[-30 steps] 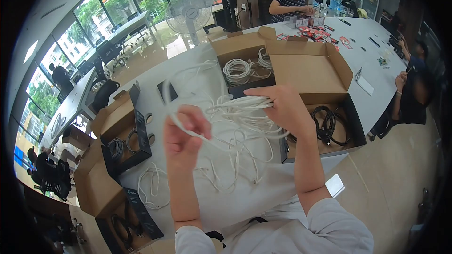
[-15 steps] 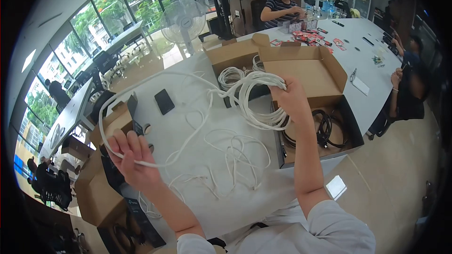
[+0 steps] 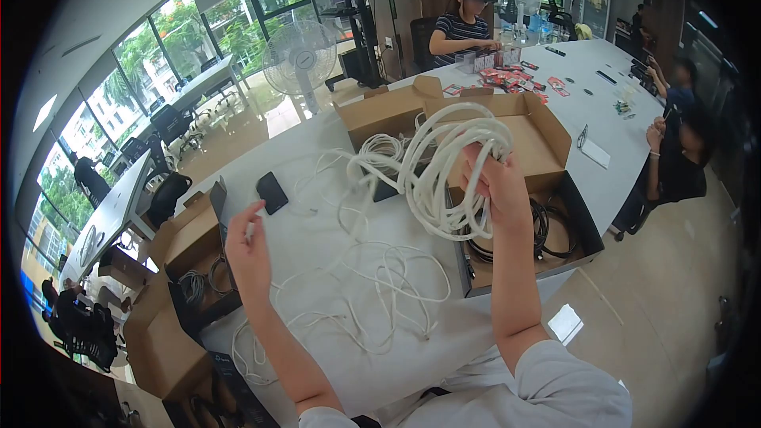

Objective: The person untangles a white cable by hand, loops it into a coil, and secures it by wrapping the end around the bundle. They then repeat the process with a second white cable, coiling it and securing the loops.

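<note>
1. The long white counter [image 3: 305,230] carries everything. It runs away from the person toward other people seated at its far end.
2. An open brown cardboard box [image 3: 539,139] sits on the counter just behind and to the right of the raised right hand. Its flap stands up, and black coiled cables [image 3: 547,230] lie inside it.
3. The white cable coil [image 3: 444,182], several loops of thick round cord, hangs in the air above the counter's near right part, in front of the cardboard box. The loops stand roughly upright. Their long axis runs from upper right, at the hand, down to lower left.
4. The loose white cable [image 3: 388,277] lies in a slack tangle on the counter, below the coil and between the two arms. It is lower than both hands and closer to the right one.
5. The right hand [image 3: 495,182] is clamped on the white cable coil. The fingers pass through the loops and curl shut around their right side, so this hand bears the whole bundle.
6. The left hand [image 3: 250,250] is held up, well apart from the right and lower than it, over the counter's left part. The thumb and fingers are pinched together on a short white cable end [image 3: 250,230]. How that piece runs across to the coil cannot be traced.
7. A flat black phone [image 3: 272,192] lies on the counter just beyond the left hand, not touching it.
</note>
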Available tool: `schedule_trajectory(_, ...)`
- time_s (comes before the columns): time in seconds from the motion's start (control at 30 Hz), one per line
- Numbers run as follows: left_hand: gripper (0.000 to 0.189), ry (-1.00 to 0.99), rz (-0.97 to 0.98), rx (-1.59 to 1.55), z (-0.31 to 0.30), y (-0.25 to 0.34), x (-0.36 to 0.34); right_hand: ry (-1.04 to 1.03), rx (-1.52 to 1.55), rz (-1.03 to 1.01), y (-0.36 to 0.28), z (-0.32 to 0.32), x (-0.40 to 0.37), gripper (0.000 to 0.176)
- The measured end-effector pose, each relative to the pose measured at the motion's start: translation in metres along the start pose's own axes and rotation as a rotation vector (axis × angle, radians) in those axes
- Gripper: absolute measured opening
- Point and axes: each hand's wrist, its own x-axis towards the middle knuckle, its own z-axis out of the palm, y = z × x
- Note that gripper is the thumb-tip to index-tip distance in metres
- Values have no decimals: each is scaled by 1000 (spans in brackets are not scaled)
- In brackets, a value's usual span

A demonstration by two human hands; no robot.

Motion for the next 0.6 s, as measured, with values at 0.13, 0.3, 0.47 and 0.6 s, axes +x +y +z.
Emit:
schedule_trajectory(0.13,56,-376,66,415,9,21,-15,-18,104,16,0,-3,-1,5)
schedule_trajectory(0.3,78,-582,299,582,16,37,-24,-38,129,90,0,-3,-2,3)
schedule_trajectory(0.47,96,-597,608,279,29,75,-33,-58,111,163,2,8,-5,3)
schedule_trajectory(0.6,123,-740,326,72,45,71,-46,-114,102,185,9,17,-13,7)
